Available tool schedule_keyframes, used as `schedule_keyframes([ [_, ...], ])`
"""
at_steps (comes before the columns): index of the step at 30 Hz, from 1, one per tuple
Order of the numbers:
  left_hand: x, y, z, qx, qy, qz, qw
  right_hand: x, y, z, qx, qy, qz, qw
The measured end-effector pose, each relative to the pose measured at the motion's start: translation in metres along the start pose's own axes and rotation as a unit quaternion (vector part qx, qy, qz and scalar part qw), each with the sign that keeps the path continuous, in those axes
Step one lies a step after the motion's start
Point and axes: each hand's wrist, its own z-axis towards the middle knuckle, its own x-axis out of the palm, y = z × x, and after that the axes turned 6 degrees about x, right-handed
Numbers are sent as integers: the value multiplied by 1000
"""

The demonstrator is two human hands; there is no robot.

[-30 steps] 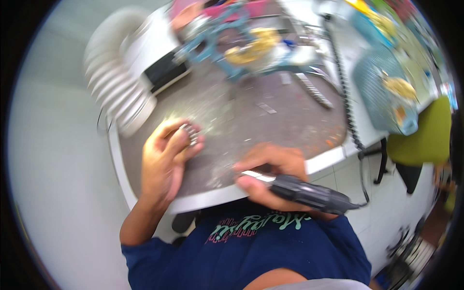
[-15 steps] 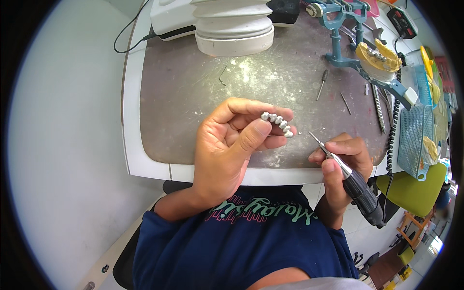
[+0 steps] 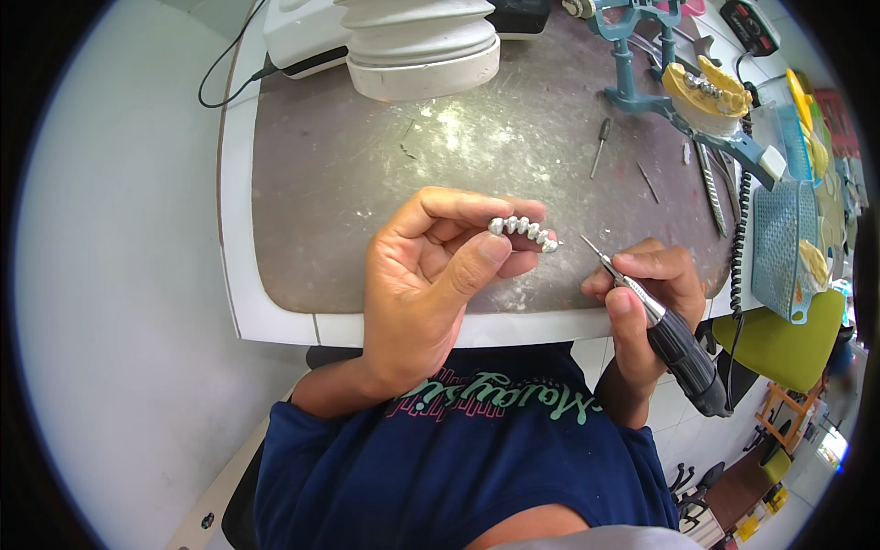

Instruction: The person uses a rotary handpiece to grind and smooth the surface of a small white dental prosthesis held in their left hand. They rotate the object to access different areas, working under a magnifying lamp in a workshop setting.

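Observation:
Between the thumb and fingers of my left hand is a curved, silver-grey metal dental bridge with several tooth shapes in a row. My right hand grips a handpiece with a black body and a silver nose, held like a pen. Its thin bur points up and left toward the bridge, with a small gap between them. Both hands are above the near edge of the workbench. Parts of the left fingers are hidden behind the bridge and the thumb.
A white ribbed suction hose stands at the back. On the right are a blue articulator bearing a yellow dental model, a loose bur, a thin rod, tweezers, a coiled cord and a blue basket.
The bridge has turned slightly in my left hand, so its row lies flatter. Bench items appear shifted a little left and up in the view. My right hand keeps the handpiece nearly still.

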Motion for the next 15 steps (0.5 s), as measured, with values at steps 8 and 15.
schedule_keyframes([
  [8, 0, 3, -2, 26, 8, 17, 999, -2, 2, 0, 1, 10, -2, 1000],
  [15, 3, 1, -3, 25, 7, 19, 999, -4, 1, 0, -4, 19, -7, 1000],
])
